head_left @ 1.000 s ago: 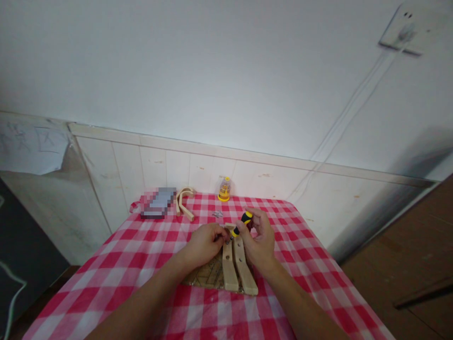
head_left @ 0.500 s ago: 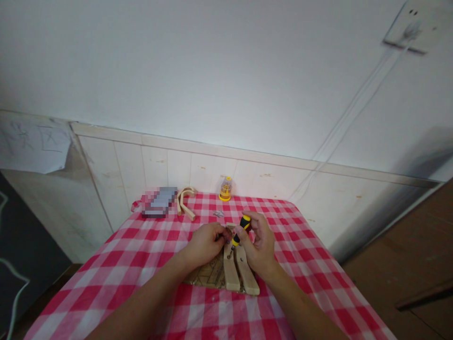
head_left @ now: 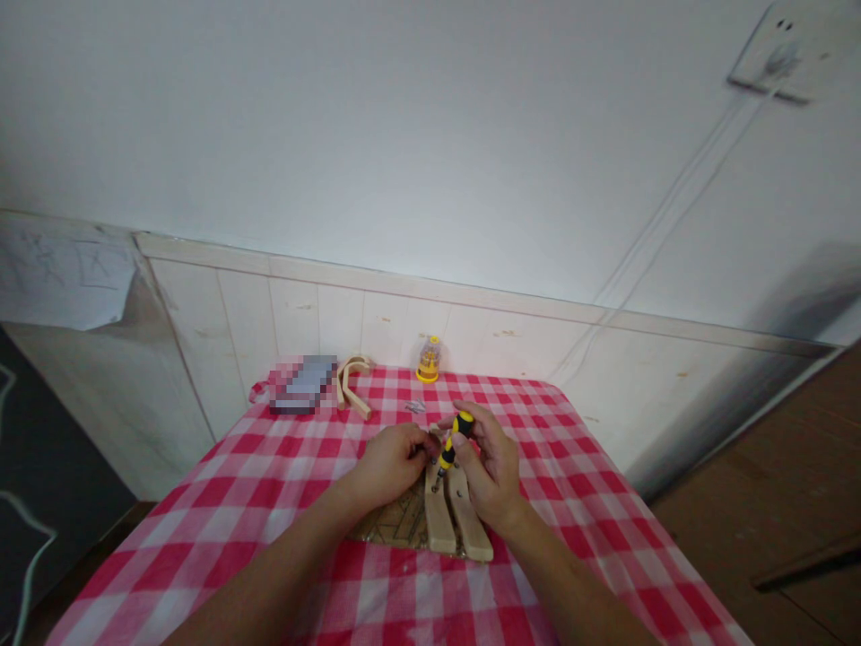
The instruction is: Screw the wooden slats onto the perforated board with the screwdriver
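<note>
My right hand (head_left: 496,471) grips a black-and-yellow screwdriver (head_left: 463,423), thumb and fingers around its handle. The screwdriver leans, its tip down at a dark screw hole on a pale wooden piece (head_left: 440,528). A second curved wooden bar (head_left: 474,538) lies beside it to the right, with a dark spot on its top. My left hand (head_left: 391,462) is closed at the far end of the wooden piece, its fingertips pinched there; exactly what they grip is partly hidden. Under the wood lies a brown patterned board (head_left: 394,528).
A red-and-white checked cloth (head_left: 289,538) covers the table. Toward the back stand a yellow-capped bit container (head_left: 429,361) and a curved wooden part (head_left: 354,395), near a blurred-out flat object (head_left: 304,386). Small metal pieces (head_left: 415,407) lie in front of the container. A wall rises behind.
The fingers of my right hand have shifted around the screwdriver handle, and the handle has tipped slightly. My left hand and the wood stay in place.
</note>
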The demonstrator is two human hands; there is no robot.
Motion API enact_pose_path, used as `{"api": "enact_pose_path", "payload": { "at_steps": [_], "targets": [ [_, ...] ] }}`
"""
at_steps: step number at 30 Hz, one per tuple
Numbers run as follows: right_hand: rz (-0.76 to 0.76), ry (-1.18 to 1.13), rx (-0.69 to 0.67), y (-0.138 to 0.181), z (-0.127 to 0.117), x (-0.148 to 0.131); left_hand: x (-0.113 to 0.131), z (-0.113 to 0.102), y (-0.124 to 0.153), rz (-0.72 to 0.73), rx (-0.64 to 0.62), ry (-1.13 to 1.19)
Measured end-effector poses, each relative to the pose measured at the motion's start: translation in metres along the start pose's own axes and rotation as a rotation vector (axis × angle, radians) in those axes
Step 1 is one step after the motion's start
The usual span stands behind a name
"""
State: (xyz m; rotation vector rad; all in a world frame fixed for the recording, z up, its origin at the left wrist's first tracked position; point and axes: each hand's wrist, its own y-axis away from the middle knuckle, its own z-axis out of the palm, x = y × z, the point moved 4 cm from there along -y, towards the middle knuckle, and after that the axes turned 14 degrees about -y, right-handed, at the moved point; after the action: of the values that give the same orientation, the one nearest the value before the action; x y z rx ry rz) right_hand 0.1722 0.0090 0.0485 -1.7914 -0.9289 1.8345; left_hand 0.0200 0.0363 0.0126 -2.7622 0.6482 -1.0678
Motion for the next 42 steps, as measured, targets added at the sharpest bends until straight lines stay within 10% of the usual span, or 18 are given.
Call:
{"api": "enact_pose_path", "payload": {
  "at_steps": [42],
  "targets": [
    [0.013, 0.139, 0.284, -0.004, -0.003, 0.005, -0.002, 0.002, 0.0, -0.019, -0.012, -0.009]
  ]
}}
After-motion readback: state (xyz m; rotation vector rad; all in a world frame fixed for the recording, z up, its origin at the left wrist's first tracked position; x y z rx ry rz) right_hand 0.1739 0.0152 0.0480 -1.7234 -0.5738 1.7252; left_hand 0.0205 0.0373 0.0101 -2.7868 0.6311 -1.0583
